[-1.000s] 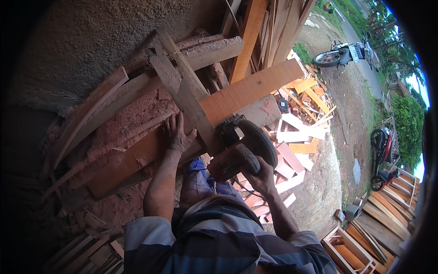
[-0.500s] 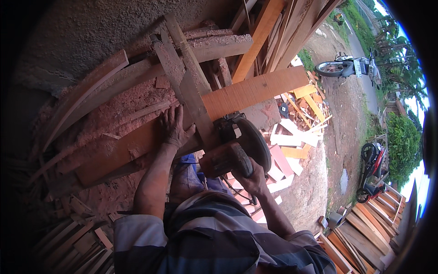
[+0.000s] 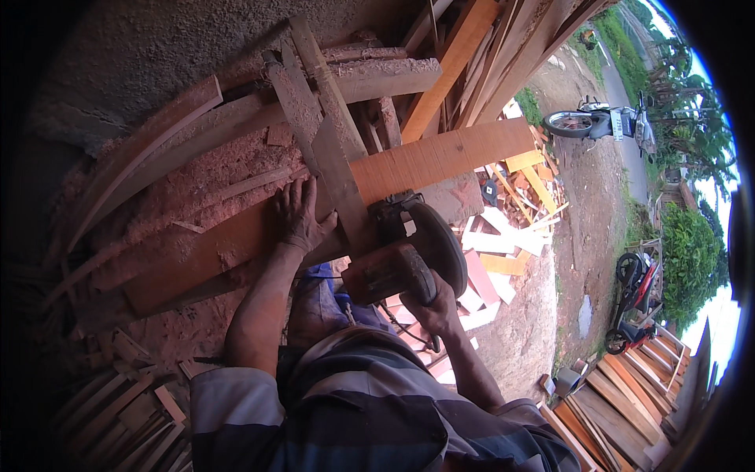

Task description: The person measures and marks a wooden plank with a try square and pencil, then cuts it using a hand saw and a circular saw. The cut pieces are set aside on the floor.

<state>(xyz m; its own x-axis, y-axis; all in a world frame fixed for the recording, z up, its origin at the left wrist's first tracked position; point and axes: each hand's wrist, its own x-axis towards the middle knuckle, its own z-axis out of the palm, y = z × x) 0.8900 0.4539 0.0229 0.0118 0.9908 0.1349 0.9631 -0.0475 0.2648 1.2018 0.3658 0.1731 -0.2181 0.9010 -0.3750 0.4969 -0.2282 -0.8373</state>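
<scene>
My right hand (image 3: 434, 308) is wrapped round the rear handle of a circular saw (image 3: 393, 271), which sits at the near edge of a long wooden board (image 3: 444, 161). Fingers spread, my left hand (image 3: 299, 216) presses flat on the board and touches the side of a grey strip of wood (image 3: 338, 173) laid across it. The saw's base meets the near end of that strip. Its round guard faces right, and the blade's contact with the wood is hidden. Reddish sawdust dusts the left part of the board.
Curved timbers (image 3: 149, 149) and sawdust lie beyond the board, against a rough wall (image 3: 181, 47). Offcuts (image 3: 499, 240) cover the ground at right. Planks (image 3: 456, 63) lean at the back. Two motorbikes (image 3: 602, 124) stand farther right. More boards (image 3: 629, 393) are stacked at lower right.
The view has shifted slightly. My left hand, the saw and the board hold nearly the same places relative to each other.
</scene>
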